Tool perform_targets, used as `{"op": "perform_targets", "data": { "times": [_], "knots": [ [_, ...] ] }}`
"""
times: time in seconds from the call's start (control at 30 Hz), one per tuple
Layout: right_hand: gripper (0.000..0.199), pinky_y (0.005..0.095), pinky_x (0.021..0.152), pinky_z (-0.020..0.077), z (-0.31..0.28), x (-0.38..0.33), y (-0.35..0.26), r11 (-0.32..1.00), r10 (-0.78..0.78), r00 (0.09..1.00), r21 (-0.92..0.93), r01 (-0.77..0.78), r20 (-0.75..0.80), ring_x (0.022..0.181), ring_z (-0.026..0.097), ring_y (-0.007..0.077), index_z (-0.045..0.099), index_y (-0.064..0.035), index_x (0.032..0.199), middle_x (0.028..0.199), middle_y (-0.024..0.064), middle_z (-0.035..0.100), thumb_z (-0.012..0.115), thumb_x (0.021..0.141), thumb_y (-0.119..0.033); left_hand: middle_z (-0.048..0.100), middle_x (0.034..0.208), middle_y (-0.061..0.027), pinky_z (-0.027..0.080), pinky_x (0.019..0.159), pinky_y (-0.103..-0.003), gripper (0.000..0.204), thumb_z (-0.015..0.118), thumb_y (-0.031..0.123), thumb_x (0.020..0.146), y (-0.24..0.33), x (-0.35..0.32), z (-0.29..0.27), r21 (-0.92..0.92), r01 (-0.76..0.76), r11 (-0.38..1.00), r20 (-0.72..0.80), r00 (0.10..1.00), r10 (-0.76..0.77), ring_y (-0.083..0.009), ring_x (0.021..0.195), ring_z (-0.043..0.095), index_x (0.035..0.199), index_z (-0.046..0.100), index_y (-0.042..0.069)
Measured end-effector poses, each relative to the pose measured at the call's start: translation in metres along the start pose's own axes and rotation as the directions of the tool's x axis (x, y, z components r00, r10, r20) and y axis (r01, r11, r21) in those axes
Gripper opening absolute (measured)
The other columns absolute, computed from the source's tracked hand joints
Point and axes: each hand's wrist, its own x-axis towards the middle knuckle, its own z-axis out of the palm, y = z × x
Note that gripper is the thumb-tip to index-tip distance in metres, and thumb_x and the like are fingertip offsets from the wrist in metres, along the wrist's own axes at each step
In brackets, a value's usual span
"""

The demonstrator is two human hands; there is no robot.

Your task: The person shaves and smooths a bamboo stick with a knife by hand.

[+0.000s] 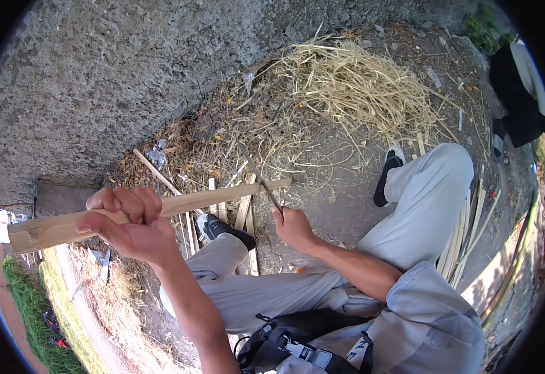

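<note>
My left hand is wrapped round a long pale wooden pole near its thick end at the left. The pole slants across in front of me, and its narrower end lies over the ground in the middle. My right hand is closed on a knife with a long, thin, dark blade. That blade crosses the pole close to its narrow end, pointing away from me, and seems to touch it. The handle is hidden inside my fingers.
A heap of pale shaved strips lies on the ground ahead. A rough grey wall rises at the far left. Flat wooden slats lie by my left shoe; more long strips lie right of my knee. Someone in dark clothing is at the far right.
</note>
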Motion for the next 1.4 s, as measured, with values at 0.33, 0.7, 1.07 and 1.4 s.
{"op": "perform_targets", "data": {
  "times": [0.33,0.7,1.07,1.4],
  "knots": [
    [0.042,0.0525,0.06,0.0494,-0.003,0.021,0.063,0.977,0.051,0.999,-0.204,-0.053,-0.013,0.063,0.061,0.0471,0.063,0.0047,0.075,0.065,0.0302,0.06,0.049,0.097,-0.027,0.019,0.049,0.0052,0.012,0.035,-0.025,0.053,0.032,0.061,0.097,-0.001,0.001,0.002,-0.02,-0.015,1.0,0.066,0.998,0.017,-0.0061,0.038,0.011,0.078,0.039,0.012],
    [0.031,0.0506,0.056,0.0489,0.003,0.005,0.041,0.973,-0.227,0.972,-0.061,0.224,-0.058,0.061,0.062,0.0427,0.058,0.0024,0.077,0.064,0.0238,0.061,0.053,0.095,-0.023,0.019,0.05,0.0055,0.014,0.035,-0.024,0.054,0.032,0.061,0.097,0.004,0.003,0.008,0.037,-0.031,0.999,0.021,0.999,0.03,-0.0059,0.038,0.013,0.077,0.04,0.012],
    [0.036,0.0504,0.061,0.0513,-0.017,-0.014,-0.025,0.946,-0.323,0.946,0.018,0.323,-0.006,0.064,0.062,0.046,0.06,0.0047,0.079,0.066,0.0277,0.062,0.046,0.097,-0.024,0.021,0.05,0.0044,0.014,0.036,-0.024,0.054,0.04,0.063,0.094,-0.003,0.012,-0.002,-0.01,0.019,1.0,0.018,1.0,-0.018,-0.0068,0.04,0.015,0.077,0.042,0.011],
    [0.038,0.0511,0.064,0.0514,0.002,0.005,0.03,0.979,-0.008,0.998,-0.201,0.02,0.059,0.067,0.063,0.0463,0.061,0.006,0.08,0.07,0.0287,0.063,0.049,0.097,-0.026,0.021,0.05,0.0041,0.014,0.035,-0.024,0.054,0.039,0.062,0.095,-0.006,0.018,-0.007,0.042,0.027,0.999,-0.056,0.998,-0.025,-0.0068,0.039,0.015,0.076,0.041,0.011]
  ]
}}
